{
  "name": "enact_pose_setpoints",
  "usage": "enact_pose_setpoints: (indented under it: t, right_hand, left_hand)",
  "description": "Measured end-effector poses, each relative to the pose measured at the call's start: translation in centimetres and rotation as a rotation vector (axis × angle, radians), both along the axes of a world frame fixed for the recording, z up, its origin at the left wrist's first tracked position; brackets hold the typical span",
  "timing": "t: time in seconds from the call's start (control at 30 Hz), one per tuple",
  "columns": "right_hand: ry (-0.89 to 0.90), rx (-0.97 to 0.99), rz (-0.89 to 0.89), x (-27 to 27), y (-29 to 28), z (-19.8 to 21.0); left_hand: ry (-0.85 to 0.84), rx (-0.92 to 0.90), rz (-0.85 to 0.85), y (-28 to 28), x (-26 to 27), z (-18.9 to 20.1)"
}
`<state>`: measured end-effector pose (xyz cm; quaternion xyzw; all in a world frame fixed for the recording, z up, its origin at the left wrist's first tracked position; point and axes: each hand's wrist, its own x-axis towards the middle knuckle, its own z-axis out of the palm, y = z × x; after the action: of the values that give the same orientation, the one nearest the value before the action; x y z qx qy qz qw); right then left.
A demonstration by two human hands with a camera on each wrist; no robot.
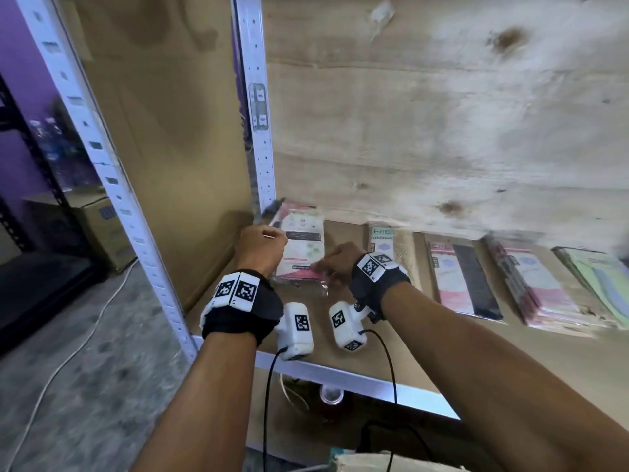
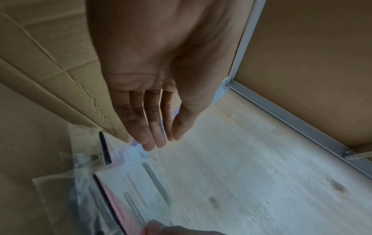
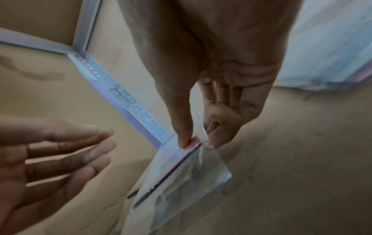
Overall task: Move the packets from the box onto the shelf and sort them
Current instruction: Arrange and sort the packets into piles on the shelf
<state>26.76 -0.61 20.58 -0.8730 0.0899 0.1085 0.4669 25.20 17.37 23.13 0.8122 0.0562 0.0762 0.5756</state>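
Right hand (image 3: 217,89) pinches the near corner of a clear-sleeved packet (image 1: 299,248) between thumb and fingers, the packet lying at the left end of the shelf (image 1: 374,338), close to the white corner upright (image 1: 257,124); left hand (image 2: 153,89) relaxed, fingers straight, holding nothing, fingertips (image 2: 150,145) at the packet's far corner, contact uncertain; further packet stacks (image 1: 531,287) ranged to the right along the shelf, apart from one another; the box is not identifiable in view. Judged handling: light, thin, flexible card in a slick plastic sleeve; liable to slide or bow; best held by pinching an edge where the card stiffens it, not the loose sleeve margin.
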Motion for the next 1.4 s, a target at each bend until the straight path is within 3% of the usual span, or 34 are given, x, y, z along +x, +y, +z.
enact_pose_setpoints:
  t: [0.1, 0.27, 0.4, 0.67, 0.8, 1.0, 1.2, 1.3, 1.4]
  right_hand:
    - [-0.022, 0.204, -0.038, -1.4, -0.7, 0.8]
    - [-0.132, 0.534, -0.143, -4.5, -4.0, 4.5]
    - [-0.138, 0.689, -0.119, -7.7, -7.7, 7.5]
    - [-0.149, 0.908, -0.041, -13.5, -15.2, 10.5]
    - [-0.218, 0.962, -0.12, -15.6, -18.3, 11.2]
    - [-0.286, 0.968, -0.201, -17.8, -21.8, 10.2]
    - [-0.328, 0.44, -0.189, -19.3, -23.5, 4.9]
    - [-0.323, 0.445, -0.029, -19.8, -24.1, 2.8]
    - [-0.349, 0.482, -0.032, -20.4, -24.9, 1.2]
  left_hand:
    - [-0.022, 0.012, -0.054, -0.1, 0.0, 0.1]
    - [-0.124, 0.202, -0.275, -0.4, -1.1, 1.1]
    - [-0.318, 0.359, -0.326, -2.5, -2.9, 1.7]
    - [-0.53, 0.141, -0.454, -8.9, -6.3, 3.3]
    - [-0.611, 0.07, -0.459, -12.6, -7.8, 4.2]
    - [-0.497, -0.152, -0.571, -17.8, -8.8, 3.1]
    - [-0.169, -0.356, -0.519, -22.1, -9.7, 0.9]
    - [-0.035, -0.423, -0.492, -24.0, -10.4, 0.0]
    - [0.067, -0.382, -0.535, -25.0, -10.4, -0.8]
